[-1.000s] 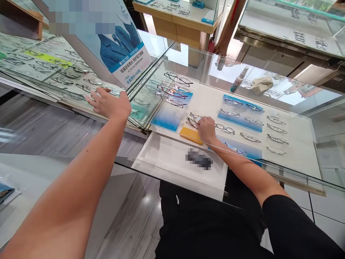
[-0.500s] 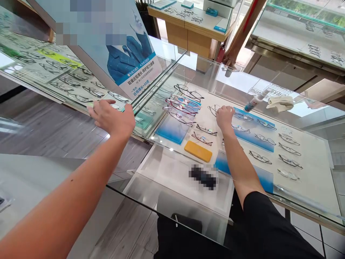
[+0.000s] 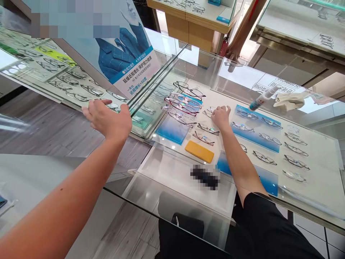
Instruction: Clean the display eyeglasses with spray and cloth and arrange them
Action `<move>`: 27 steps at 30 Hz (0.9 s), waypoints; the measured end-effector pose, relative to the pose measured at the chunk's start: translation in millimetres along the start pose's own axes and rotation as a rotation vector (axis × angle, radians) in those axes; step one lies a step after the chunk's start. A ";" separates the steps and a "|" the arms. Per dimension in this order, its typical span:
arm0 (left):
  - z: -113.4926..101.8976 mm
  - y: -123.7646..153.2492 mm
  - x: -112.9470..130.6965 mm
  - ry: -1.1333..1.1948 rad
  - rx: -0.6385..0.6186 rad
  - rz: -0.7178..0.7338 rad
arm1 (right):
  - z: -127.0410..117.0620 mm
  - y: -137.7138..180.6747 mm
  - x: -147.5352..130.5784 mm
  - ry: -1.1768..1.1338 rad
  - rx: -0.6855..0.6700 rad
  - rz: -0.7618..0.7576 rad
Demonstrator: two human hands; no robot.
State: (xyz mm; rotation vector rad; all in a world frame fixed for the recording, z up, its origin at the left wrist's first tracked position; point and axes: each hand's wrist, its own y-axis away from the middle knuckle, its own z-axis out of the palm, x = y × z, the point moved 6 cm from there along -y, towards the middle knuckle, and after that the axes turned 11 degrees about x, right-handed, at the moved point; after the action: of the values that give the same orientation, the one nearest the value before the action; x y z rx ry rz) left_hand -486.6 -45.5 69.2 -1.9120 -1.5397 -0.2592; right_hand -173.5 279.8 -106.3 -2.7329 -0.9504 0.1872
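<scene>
With the right hand (image 3: 222, 117), bunching the fingers narrowly at a thin-rimmed pair of glasses (image 3: 208, 112), left of middle in the glass counter (image 3: 325, 144); impossible to tell whether gripping. With the left hand (image 3: 109, 118), spreading thumb and fingers wide at the near edge of the neighbouring case (image 3: 54, 95). Toward the counter's near edge, below more glasses, a yellow case (image 3: 199, 151). Along its far edge, a spray bottle (image 3: 264, 98) beside a crumpled cloth (image 3: 289, 103), then another person's hand (image 3: 234, 59). Beyond the left hand, a leaning poster (image 3: 126, 54).
</scene>
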 end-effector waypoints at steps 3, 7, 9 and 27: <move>-1.7 0.9 1.5 0.005 0.009 0.004 | -3.0 -2.1 7.3 -0.036 0.014 0.048; -3.9 1.4 4.6 0.017 0.006 -0.012 | -5.6 -4.9 15.0 -0.029 0.012 0.090; -4.5 1.4 5.6 0.026 0.001 -0.019 | -4.5 -5.4 16.8 -0.030 0.003 0.098; -1.4 0.1 2.0 0.016 -0.001 -0.019 | -45.4 6.8 -39.3 -0.073 0.067 0.144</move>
State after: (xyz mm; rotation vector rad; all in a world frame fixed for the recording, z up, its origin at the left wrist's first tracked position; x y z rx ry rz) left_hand -485.6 -44.8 71.3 -1.8927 -1.5475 -0.2832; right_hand -191.2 241.8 -62.8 -2.7500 -0.7503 0.3409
